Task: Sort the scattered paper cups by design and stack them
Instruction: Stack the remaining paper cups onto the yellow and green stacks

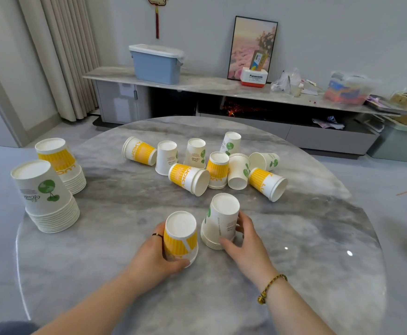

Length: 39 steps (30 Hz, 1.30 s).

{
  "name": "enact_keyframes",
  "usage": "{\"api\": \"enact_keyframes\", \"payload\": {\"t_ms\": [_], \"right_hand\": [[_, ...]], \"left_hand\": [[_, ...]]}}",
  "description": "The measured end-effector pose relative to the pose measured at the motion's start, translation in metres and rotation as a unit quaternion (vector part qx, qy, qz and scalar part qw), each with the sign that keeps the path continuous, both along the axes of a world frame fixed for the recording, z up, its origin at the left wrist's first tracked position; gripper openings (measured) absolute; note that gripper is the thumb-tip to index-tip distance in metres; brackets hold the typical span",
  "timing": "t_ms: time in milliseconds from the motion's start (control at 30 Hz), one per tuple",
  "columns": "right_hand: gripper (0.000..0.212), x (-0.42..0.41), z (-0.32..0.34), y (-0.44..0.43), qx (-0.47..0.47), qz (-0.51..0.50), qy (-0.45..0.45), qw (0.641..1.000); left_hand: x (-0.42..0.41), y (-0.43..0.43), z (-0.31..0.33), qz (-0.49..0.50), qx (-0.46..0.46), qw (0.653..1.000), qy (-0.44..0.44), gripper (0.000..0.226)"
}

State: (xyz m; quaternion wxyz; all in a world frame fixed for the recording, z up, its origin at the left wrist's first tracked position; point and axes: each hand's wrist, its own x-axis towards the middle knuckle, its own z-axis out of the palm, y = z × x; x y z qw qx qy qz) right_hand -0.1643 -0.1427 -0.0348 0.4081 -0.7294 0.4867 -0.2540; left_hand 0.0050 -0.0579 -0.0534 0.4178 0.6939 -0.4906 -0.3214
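Sorting is judged midway. At the left edge of the grey marbled tabletop (125, 209), a tall white green-leaf paper cup stack (45, 197) and a tall yellow-striped paper cup stack (59, 163) are standing inverted. Near the front edge, a short yellow-striped stack (180, 238) is being grasped by the left hand (153, 258) and a short green-leaf stack (222, 223) by the right hand (244, 243), fingers curled round each. Next, the loose mixed cups (218, 165) toward the far edge are probably needing to be matched by design.
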Motion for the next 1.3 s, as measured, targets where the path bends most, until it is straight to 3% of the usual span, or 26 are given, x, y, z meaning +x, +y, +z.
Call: {"api": "enact_keyframes", "payload": {"t_ms": [267, 433, 600, 733, 967, 1100, 1167, 1233, 1300], "right_hand": [[0.044, 0.013, -0.009, -0.01, -0.003, 0.072, 0.032, 0.997], [0.03, 0.031, 0.014, -0.05, -0.139, 0.038, 0.067, 0.987], [0.027, 0.083, 0.047, -0.095, -0.23, 0.081, 0.084, 0.966], [0.043, 0.122, 0.053, -0.117, -0.178, 0.174, 0.197, 0.948], [0.071, 0.146, 0.039, -0.125, -0.042, 0.173, 0.314, 0.933], [0.076, 0.142, 0.039, -0.127, -0.015, 0.185, 0.353, 0.917], [0.072, 0.135, 0.046, -0.128, 0.031, 0.161, 0.28, 0.946], [0.06, 0.127, 0.057, -0.124, 0.124, 0.137, 0.081, 0.979], [0.062, 0.123, 0.064, -0.113, 0.197, 0.146, -0.126, 0.961]], "left_hand": [[0.036, -0.008, 0.007, 0.079, -0.008, 0.997, -0.027, 0.073], [0.061, -0.018, 0.006, 0.105, -0.005, 0.994, 0.003, 0.073], [0.066, -0.028, -0.005, 0.108, -0.017, 0.992, 0.058, 0.085], [0.067, -0.037, -0.01, 0.082, -0.03, 0.995, 0.056, 0.071], [0.074, -0.042, -0.017, 0.087, -0.039, 0.995, 0.041, 0.066], [0.068, -0.042, -0.02, 0.119, -0.044, 0.991, -0.047, 0.091], [0.067, -0.042, -0.022, 0.132, -0.038, 0.987, -0.08, 0.095], [0.067, -0.043, -0.021, 0.131, -0.026, 0.986, -0.101, 0.092], [0.067, -0.046, -0.022, 0.13, -0.018, 0.984, -0.121, 0.084]]}}
